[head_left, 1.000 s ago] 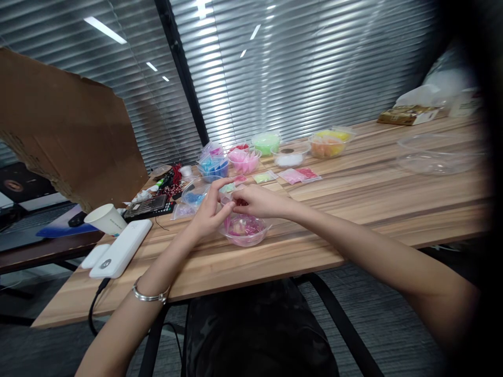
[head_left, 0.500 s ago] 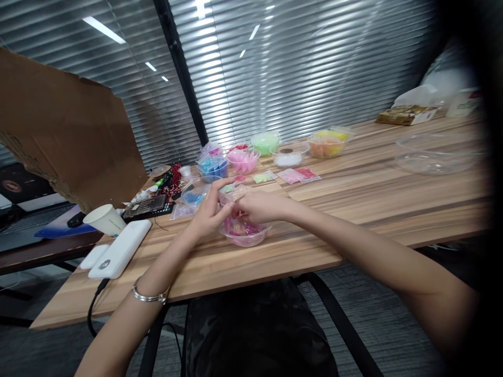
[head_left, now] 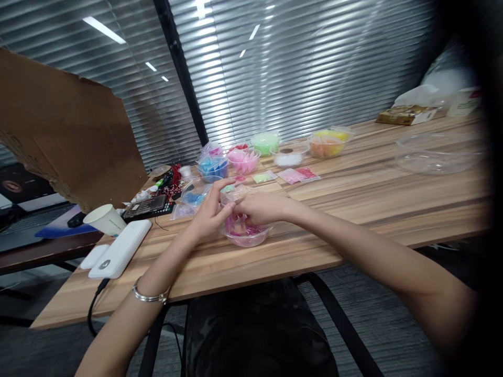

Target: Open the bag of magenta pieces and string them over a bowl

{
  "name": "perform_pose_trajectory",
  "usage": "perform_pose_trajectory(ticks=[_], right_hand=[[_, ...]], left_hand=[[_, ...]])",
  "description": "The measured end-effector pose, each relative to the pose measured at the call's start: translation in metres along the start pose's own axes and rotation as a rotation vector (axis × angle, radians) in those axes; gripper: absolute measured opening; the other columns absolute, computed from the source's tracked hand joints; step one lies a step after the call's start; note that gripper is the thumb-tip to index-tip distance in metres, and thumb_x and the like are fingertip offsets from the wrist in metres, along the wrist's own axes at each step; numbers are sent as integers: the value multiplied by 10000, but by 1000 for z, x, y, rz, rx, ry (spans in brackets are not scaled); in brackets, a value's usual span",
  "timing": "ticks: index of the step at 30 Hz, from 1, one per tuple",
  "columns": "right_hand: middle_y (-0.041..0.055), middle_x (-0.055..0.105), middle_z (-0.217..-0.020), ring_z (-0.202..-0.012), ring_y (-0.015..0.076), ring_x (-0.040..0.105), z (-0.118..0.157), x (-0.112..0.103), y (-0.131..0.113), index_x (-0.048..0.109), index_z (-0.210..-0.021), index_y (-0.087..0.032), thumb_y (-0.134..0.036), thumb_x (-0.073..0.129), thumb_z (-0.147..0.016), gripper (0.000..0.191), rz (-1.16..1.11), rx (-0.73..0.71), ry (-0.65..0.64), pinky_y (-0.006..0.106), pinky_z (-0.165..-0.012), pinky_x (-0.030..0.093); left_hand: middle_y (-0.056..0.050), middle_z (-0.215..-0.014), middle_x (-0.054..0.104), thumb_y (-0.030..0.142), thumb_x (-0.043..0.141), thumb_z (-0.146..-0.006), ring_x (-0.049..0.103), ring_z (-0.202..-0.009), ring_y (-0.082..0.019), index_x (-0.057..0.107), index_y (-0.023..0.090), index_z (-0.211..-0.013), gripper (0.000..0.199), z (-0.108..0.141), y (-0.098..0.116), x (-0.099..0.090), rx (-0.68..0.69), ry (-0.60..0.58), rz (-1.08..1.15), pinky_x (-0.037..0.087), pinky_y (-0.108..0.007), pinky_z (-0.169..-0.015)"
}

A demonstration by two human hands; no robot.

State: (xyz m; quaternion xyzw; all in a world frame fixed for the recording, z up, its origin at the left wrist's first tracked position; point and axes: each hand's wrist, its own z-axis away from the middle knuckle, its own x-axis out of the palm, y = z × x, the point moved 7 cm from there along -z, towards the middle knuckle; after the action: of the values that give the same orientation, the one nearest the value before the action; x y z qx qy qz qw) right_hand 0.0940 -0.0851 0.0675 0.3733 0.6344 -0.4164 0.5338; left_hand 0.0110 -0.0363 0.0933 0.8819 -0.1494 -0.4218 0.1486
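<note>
- The round bowl (head_left: 247, 241) is clear, thin and shiny, and it sits on the counter (head_left: 377, 196) near the front edge.
- Inside are bright pink and purple bits (head_left: 255, 230) that look crinkly and glossy — too small and blurry to say just what they are.
- The right hand (head_left: 257, 207) dips into the bowl from above, back up, fingers curled down. Its fingertips are hidden, so I cannot tell if it holds anything.
- The left hand (head_left: 210, 209) is by the bowl's left side, thumb and pointer finger apart, with see-through plastic between them. I cannot tell if it grips that.
- Both arms reach forward and come close together; a shiny silver bracelet (head_left: 147, 297) circles the left one.
- Past the hands lie flat little bags: a green one (head_left: 264, 177) and a pink one (head_left: 291, 176).
- The counter is smooth, with brown wood stripes.
</note>
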Motion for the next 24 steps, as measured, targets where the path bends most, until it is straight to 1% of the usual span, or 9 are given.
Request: perform_pose_trajectory(ticks=[7,12,15,18,24], right_hand=[[33,582,-686,-552,112,389,0,-1,0,636,-750,-149,-98,554,-746,97,-29,1,19,275,-535,235],[29,569,-659,-545,108,399,0,3,3,615,-727,-146,-105,537,-753,93,-31,-15,14,266,-520,235],[34,593,-682,-549,108,419,-1,3,3,623,-764,-143,-102,520,-763,111,-20,-33,21,260,-509,236],[39,609,-695,-543,107,426,-1,3,4,636,-801,-139,-137,514,-800,122,-19,-30,19,259,-499,233],[44,623,-731,-569,102,431,-1,1,1,662,-853,-131,-140,511,-831,153,-55,-34,15,254,-532,255]], left_hand=[[-121,-1348,452,394,467,-925,422,-1268,-263,379,203,-1346,471,0,-2,0,8,7,7,321,-452,-1093],[-119,-1308,481,398,457,-931,436,-1248,-259,418,202,-1316,434,-1,0,0,53,17,1,333,-451,-1082],[-117,-1293,495,406,446,-936,445,-1235,-259,448,210,-1289,404,-2,2,1,77,11,-7,345,-457,-1069],[-121,-1300,492,413,432,-940,443,-1241,-261,458,210,-1278,396,-3,3,1,74,3,-18,345,-464,-1069],[-117,-1309,486,401,424,-947,432,-1256,-256,467,206,-1275,384,-2,4,0,63,-12,-31,336,-458,-1080]])
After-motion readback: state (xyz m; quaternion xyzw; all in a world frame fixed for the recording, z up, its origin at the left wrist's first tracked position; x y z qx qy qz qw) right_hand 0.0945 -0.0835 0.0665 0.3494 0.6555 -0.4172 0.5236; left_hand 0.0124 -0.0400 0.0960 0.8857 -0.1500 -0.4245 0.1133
